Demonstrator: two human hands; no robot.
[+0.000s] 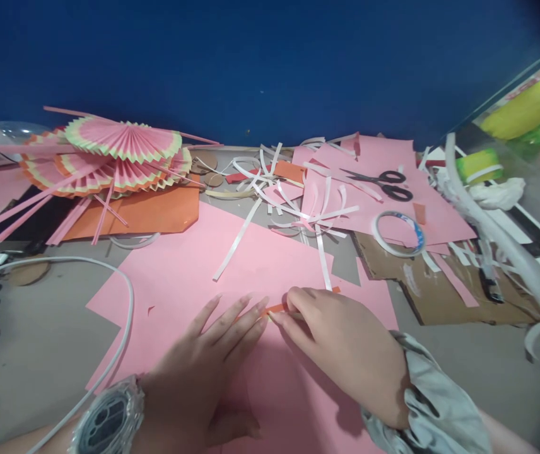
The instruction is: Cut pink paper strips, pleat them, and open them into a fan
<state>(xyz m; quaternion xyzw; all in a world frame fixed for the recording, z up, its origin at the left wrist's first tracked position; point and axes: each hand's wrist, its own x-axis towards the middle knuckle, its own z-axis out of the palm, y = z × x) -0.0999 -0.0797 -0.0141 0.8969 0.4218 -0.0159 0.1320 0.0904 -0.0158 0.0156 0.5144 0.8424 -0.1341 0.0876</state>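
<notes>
Orange narrow paper strip (pixel 277 308) lies over the large pink paper sheet (pixel 170 277), between the 2 hands. The left hand (pixel 217 340) is palm down, its fingers stretched out and touching the strip's left part; the right hand (pixel 340 334) is curled, thumb and bent index finger seeming to pinch it further along. If those 2 grips pulled unevenly, the strip could crease, skew or tear. The smooth white cable (pixel 131 302) curves across the sheet's left edge beside the left wrist; a forearm catching it could drag the paper. Loose curled white paper strips (pixel 236 246) just beyond could get caught up too.

Fingers cover both ends of the strip, so its length is unclear; 1 orange scrap (pixel 336 289) past the right knuckles may or may not belong to it. The sheet's near edge is cut off.
</notes>
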